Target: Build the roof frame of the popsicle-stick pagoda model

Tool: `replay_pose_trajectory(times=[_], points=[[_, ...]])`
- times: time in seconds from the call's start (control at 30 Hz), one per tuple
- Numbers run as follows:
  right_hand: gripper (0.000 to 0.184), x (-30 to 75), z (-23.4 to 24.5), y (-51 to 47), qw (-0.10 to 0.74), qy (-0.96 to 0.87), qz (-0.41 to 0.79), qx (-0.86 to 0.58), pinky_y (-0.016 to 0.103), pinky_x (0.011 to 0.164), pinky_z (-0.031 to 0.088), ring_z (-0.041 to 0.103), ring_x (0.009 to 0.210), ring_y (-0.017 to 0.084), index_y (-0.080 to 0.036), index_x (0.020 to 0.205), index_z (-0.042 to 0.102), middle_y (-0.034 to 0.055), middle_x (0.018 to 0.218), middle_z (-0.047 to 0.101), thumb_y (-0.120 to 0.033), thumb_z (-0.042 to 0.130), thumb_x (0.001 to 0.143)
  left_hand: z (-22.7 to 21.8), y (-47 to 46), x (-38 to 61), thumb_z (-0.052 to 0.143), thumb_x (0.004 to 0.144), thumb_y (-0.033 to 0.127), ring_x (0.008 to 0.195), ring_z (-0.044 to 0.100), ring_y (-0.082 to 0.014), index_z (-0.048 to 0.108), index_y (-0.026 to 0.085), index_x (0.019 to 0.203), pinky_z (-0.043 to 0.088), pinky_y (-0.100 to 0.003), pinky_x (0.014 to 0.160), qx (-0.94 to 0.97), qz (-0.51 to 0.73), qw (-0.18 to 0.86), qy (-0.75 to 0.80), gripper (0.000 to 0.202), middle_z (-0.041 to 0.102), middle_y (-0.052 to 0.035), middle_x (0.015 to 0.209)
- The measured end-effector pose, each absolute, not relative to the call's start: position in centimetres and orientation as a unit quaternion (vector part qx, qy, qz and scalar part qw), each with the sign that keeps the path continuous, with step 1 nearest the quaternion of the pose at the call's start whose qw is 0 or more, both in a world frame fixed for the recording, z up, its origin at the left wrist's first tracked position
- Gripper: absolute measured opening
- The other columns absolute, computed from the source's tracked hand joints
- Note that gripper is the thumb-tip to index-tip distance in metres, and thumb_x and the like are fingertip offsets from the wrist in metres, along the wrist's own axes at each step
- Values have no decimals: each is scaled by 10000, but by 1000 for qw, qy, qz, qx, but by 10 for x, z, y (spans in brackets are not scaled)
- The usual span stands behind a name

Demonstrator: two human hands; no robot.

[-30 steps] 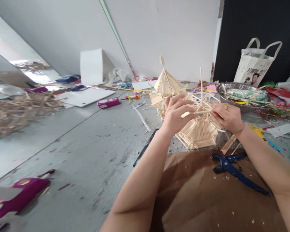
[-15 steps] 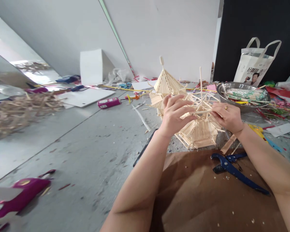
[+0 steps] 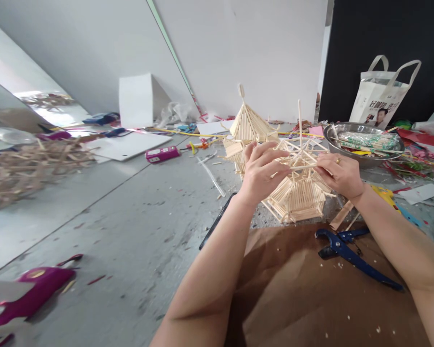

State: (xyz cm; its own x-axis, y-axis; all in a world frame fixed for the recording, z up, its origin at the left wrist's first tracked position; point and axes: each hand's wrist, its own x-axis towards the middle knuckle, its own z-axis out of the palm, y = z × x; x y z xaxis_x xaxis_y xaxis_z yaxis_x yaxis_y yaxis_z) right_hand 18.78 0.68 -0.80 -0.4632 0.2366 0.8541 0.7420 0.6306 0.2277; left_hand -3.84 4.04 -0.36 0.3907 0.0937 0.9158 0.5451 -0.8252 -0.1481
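Between my two hands runs a thin wooden stick (image 3: 304, 167), held level at the upper part of a pagoda-like stick model (image 3: 299, 195). My left hand (image 3: 262, 168) pinches its left end with thumb and fingers. The right end is in the closed fingertips of my right hand (image 3: 338, 172), which wears a ring. One tall stick (image 3: 300, 123) stands upright from the open frame of roof sticks. Behind my left hand is a second stick model with a pointed roof (image 3: 249, 123), its lower part partly covered by that hand.
A blue cutter (image 3: 350, 253) lies on the brown paper sheet (image 3: 292, 299) in front of me. To the right stand a metal bowl (image 3: 365, 156) of sticks and packets and a tote bag (image 3: 378, 101). Magenta tools (image 3: 162, 153) and wood scraps (image 3: 39, 166) lie to the left.
Almost nothing differs. Both hands keep their hold on the stick at the same place, with only a very slight shift of the fingers.
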Motion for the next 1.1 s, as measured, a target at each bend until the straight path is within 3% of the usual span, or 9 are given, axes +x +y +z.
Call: replay_pose_trajectory(times=[0.13,0.3,0.7,1.1], points=[[46,187,-7,6,422,-801,-306,-294,263,722,519,662,810,154,-203,832,570,29,850,703,-191,555,790,-3,39,-39,648,749,388,1014,554,-180,594,289,728,285,-385,946,-807,-510,214,-207,115,687,58,908],[56,187,-7,4,425,-803,-287,-303,272,722,512,657,826,155,-217,840,573,24,858,702,-200,538,800,-1,37,-40,653,706,498,1025,547,-198,604,288,858,288,-393,948,-815,-501,189,-223,264,685,29,922],[65,189,-7,6,420,-802,-305,-295,259,733,518,655,828,144,-213,850,565,17,853,700,-188,558,790,-4,42,-38,636,769,338,1008,553,-179,609,282,664,331,-388,919,-805,-524,189,-204,122,687,52,900],[100,191,-9,7,410,-808,-274,-322,278,750,517,658,831,155,-222,893,577,24,893,699,-254,532,808,-5,41,-37,641,751,411,1018,551,-192,630,310,800,320,-390,923,-812,-508,185,-218,113,690,43,895]])
